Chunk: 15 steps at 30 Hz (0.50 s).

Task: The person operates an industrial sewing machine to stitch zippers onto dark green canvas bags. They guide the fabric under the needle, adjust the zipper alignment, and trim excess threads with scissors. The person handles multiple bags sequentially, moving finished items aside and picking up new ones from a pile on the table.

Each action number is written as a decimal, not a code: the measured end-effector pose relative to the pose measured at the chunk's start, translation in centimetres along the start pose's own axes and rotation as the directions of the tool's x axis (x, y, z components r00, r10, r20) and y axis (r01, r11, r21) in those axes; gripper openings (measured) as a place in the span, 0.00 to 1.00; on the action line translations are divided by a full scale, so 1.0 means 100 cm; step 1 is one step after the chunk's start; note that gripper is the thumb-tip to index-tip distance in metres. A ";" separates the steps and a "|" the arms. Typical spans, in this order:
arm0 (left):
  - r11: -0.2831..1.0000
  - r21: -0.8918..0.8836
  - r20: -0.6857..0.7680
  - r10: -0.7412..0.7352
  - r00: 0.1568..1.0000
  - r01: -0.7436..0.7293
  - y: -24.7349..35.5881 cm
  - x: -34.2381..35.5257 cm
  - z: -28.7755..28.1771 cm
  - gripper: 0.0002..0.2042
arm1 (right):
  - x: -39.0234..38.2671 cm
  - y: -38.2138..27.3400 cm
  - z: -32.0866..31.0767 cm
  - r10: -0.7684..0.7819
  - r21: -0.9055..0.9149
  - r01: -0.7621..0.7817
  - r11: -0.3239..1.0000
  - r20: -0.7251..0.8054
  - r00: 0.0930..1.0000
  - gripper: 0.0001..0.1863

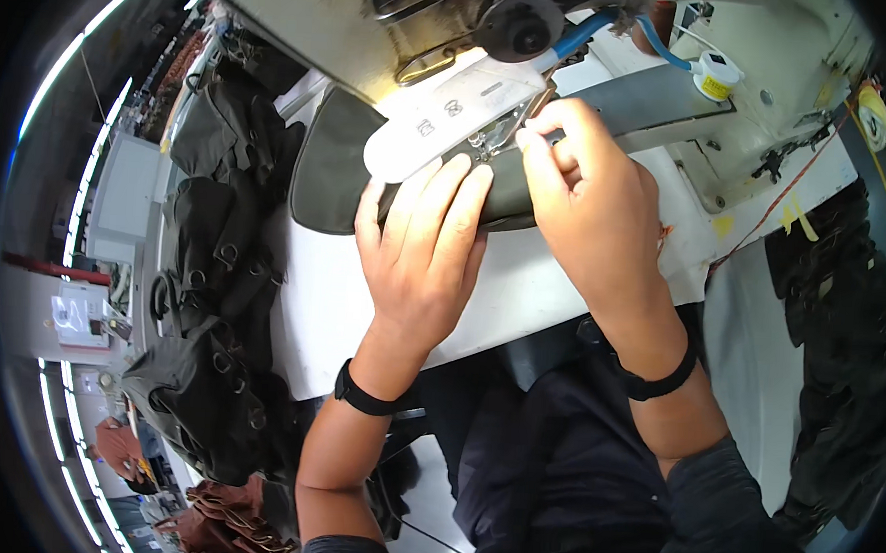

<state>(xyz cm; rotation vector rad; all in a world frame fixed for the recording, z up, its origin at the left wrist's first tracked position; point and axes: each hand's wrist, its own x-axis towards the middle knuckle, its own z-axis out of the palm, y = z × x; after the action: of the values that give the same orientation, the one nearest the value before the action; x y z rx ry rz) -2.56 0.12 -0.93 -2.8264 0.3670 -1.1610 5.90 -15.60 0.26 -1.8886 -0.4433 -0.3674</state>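
Note:
A dark olive panel with a rounded corner [334,156], looking like leather, lies on the white table under the head of a sewing machine [521,30]. My left hand [420,240] rests flat on the panel's near edge, its fingers stretched forward and slightly apart. Just right of the needle and presser foot [490,139], my right hand [593,194] is closed in a pinch, thumb against forefinger. Anything between those fingertips is too small to make out. A white oblong lamp [451,117] covers part of the panel and the needle area.
Dark bags with metal rings [213,355] are heaped along the left side. Brown pieces [235,526] lie at the lower left. The machine's blue tube [665,48] runs to a small white round part [717,76]. Dark material [849,368] hangs at right. Another person [118,450] is far left.

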 end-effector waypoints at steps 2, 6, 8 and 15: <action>0.996 0.083 -0.010 0.024 1.000 -0.023 0.001 0.003 0.000 0.28 | 0.002 0.015 -0.004 -0.299 -0.216 0.266 0.939 -0.138 0.944 0.05; 0.993 0.073 -0.075 0.097 0.992 -0.091 -0.013 0.001 0.000 0.16 | 0.006 0.017 -0.005 -0.445 -0.283 0.396 0.873 -0.135 0.885 0.11; 0.990 0.067 -0.084 0.129 0.988 -0.123 -0.015 0.007 -0.002 0.15 | 0.013 0.018 -0.003 -0.340 -0.025 0.339 0.940 -0.104 0.935 0.12; 0.995 0.042 -0.101 0.098 0.990 -0.095 -0.010 0.005 0.000 0.18 | 0.024 0.018 0.000 -0.344 0.194 0.370 0.909 -0.153 0.926 0.05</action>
<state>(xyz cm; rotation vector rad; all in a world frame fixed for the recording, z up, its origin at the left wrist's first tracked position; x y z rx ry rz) -1.98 0.99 -0.44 -2.6909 0.4776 -1.2827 8.90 -15.84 -0.11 -1.5580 -0.7261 -0.6419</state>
